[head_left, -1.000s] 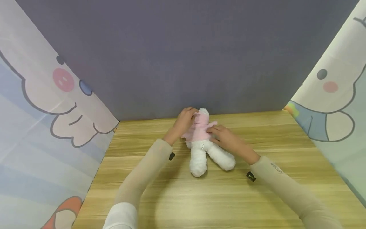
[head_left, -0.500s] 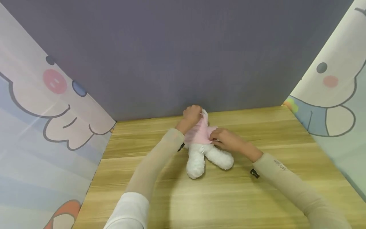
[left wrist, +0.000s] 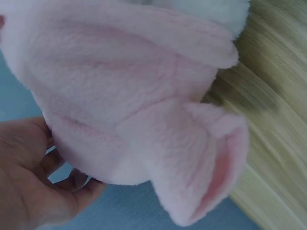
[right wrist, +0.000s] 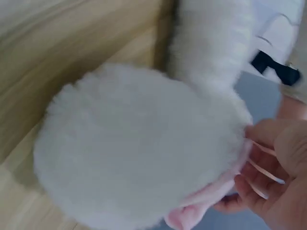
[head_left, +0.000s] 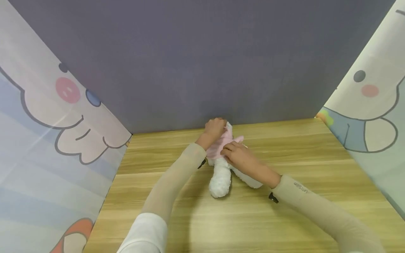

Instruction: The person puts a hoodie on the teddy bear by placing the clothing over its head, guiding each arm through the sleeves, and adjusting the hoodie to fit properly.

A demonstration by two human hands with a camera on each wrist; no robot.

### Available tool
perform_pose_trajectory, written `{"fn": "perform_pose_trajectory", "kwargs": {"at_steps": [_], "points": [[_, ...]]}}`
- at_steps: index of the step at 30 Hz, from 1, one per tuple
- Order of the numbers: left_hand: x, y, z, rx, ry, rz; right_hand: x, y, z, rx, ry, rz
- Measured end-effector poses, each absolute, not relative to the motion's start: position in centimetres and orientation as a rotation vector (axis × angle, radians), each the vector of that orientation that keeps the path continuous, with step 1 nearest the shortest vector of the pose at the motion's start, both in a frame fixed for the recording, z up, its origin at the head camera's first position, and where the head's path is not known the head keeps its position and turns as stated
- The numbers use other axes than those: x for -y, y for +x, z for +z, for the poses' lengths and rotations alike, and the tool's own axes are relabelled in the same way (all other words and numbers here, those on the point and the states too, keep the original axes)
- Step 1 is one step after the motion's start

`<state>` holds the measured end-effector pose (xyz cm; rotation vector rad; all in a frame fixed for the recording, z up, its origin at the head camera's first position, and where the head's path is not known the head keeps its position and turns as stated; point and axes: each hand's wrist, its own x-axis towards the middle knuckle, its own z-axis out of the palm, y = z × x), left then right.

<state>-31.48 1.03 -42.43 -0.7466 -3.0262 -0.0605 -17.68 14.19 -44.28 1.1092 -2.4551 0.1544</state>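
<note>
- Plush toy [head_left: 220, 178] on table [head_left: 234, 225]; uneven pulling could twist it.
- My right hand [head_left: 243, 161] pinches pink top [head_left: 216, 150]; hard tugging may stretch it.
- My left hand [head_left: 215, 128] grips its far end; loose folds could slip.
- Grey wall [head_left: 209, 70] behind: overreach might bump knuckles.

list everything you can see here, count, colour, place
Table: 1, wood-coloured, in front
Soft toy: 1, white, far part of the table
Clothing: 1, pink, on the soft toy
Wall: 1, grey, behind the table
Cartoon sheets: 2, mainly white and pale blue, both sides
Forearm sleeves: 2, beige, left and right
Upper sleeve: 1 plainly visible, white, left
Small parts: 2, black, at the forearm sleeves' ends
Left hand: 1, bare, on the soft toy's far end
Right hand: 1, bare, on the clothing
</note>
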Motion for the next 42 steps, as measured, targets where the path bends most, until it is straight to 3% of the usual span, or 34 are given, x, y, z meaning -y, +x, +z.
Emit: {"fn": "perform_pose_trajectory", "kwargs": {"at_steps": [10,20,27,37,42], "points": [[-1.4,-32.5,-43.0,3.028,-0.603,-0.235,-14.5,-16.7,-45.7,2.354,1.213,0.017],[-0.1,-32.9,-44.6,3.046,-0.564,-0.277,-18.0,-17.8,-46.6,2.377,1.167,0.702],[1.1,-32.7,-45.8,3.031,-0.653,-0.317,-18.0,-18.9,-47.1,2.469,1.157,0.607],[0.5,-33.6,-44.5,2.983,-0.704,-0.316,-19.2,-18.8,-46.7,2.456,1.275,0.703],[0.0,-33.2,-45.1,3.023,-0.714,-0.278,-19.0,-17.4,-46.3,2.616,1.106,0.625]]}}
